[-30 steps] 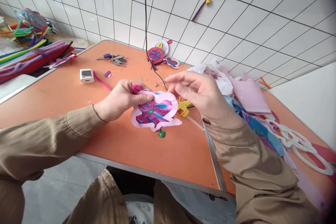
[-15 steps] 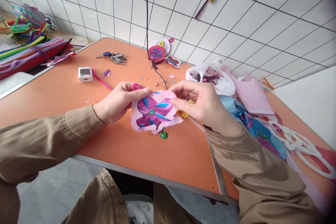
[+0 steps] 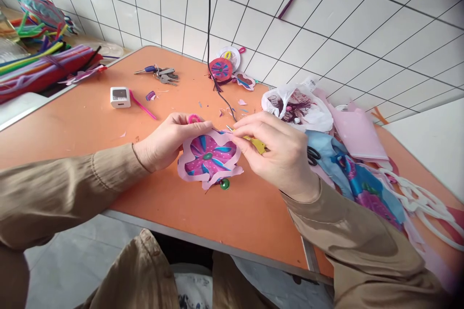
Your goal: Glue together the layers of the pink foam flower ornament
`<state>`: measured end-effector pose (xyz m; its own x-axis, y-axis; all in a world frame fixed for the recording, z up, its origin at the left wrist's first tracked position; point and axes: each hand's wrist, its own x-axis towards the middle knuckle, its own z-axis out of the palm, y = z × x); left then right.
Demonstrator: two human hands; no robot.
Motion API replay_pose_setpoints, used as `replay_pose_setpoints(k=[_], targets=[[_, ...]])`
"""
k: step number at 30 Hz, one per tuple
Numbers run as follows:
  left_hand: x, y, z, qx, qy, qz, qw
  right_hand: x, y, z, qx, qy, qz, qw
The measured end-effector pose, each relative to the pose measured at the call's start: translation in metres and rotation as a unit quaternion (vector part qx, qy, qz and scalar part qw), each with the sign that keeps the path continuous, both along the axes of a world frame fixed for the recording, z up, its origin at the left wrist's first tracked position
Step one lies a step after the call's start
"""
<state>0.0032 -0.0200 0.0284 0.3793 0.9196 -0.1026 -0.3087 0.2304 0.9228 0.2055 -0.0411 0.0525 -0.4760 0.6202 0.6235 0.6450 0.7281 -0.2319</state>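
Observation:
Between my two hands is a butterfly-shaped ornament (image 3: 207, 157), with a pale pink border, a purple and blue patterned middle and a green bead at its centre. A green bell (image 3: 224, 184) hangs below it. My left hand (image 3: 168, 140) is closed on its upper left edge, thumb on top, beside a pink fuzzy loop (image 3: 194, 119). My right hand (image 3: 275, 149) pinches its upper right edge. Behind the right fingers lies a yellow tool (image 3: 258, 145), partly hidden, with a metal tip (image 3: 229, 128) showing; it looks like a glue gun.
Keys (image 3: 165, 75), a white charger (image 3: 120, 97) and small scraps lie on the orange table (image 3: 174, 212). A black cable (image 3: 209, 19) runs down the tiled wall. At right are a plastic bag (image 3: 319, 111), scissors (image 3: 313, 155) and fabric (image 3: 366, 188); pipe cleaners (image 3: 47, 70) at left.
The ornament has tilted slightly and shifted a little left. My right fingers have moved in closer along its upper right edge, and the metal tip now shows behind them. The view has shifted slightly.

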Motion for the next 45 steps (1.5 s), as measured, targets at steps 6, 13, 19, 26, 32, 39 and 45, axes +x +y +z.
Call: replay_pose_setpoints(k=[6,13,19,26,32,39,45], targets=[[0.003,-0.003,0.003,-0.037,0.012,0.022,0.999,-0.002,0.003,-0.008,0.07,-0.022,0.053,0.996],[0.002,-0.002,0.0,-0.022,0.009,-0.002,1.0,-0.004,0.004,-0.009,-0.011,0.01,0.031,0.999],[0.0,-0.003,-0.001,0.031,0.052,-0.02,0.998,-0.006,0.005,-0.012,-0.079,0.043,0.032,0.995],[0.001,0.0,-0.001,0.103,0.19,-0.089,0.972,-0.008,0.008,-0.009,-0.325,0.19,0.023,0.926],[0.002,0.001,-0.004,0.117,0.296,-0.072,0.945,-0.006,0.014,-0.009,-0.508,0.266,0.042,0.818],[0.003,-0.001,0.006,0.157,0.306,-0.09,0.935,-0.007,0.018,-0.011,-0.592,0.302,0.055,0.745],[0.002,0.0,0.004,0.172,0.311,-0.092,0.93,-0.006,0.018,-0.01,-0.582,0.288,0.058,0.759]])
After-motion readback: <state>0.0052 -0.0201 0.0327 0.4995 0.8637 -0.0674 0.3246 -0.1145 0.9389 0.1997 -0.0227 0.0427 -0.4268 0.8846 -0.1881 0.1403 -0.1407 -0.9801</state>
